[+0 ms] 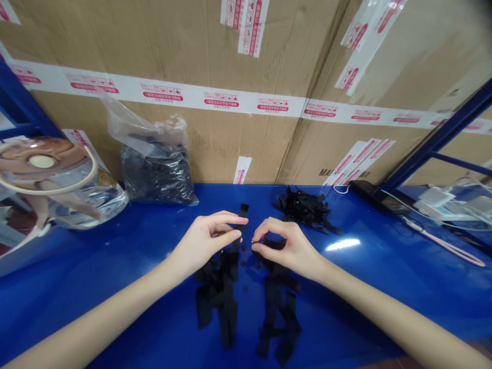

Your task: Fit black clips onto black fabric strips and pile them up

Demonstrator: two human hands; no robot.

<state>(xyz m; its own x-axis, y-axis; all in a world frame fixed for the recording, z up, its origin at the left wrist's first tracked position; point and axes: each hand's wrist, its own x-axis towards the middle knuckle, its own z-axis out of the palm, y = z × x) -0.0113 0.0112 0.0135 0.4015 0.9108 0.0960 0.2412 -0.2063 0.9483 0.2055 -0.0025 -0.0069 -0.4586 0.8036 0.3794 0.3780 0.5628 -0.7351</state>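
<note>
Between the thumb and fingers of my left hand (209, 234) is a black strip (243, 210), its upper end sticking up past the fingertips. My right hand (286, 245) pinches a tiny shiny piece (252, 242) just to the right of the strip; it is too small to name. The two hands are close but apart. Below my left hand lies a loose heap of black strips (223, 302), and a second heap of black strips (279, 312) lies below my right hand. Several small dark round bits (245, 289) are scattered on the blue table between the heaps.
Farther back sits a pile of black strips (305, 206). A clear plastic bag (157, 169) with black contents and a large clear jug (77, 189) stand at left. A black phone-like device (378, 197) and cables are at right. Taped cardboard boxes (246, 138) wall the back.
</note>
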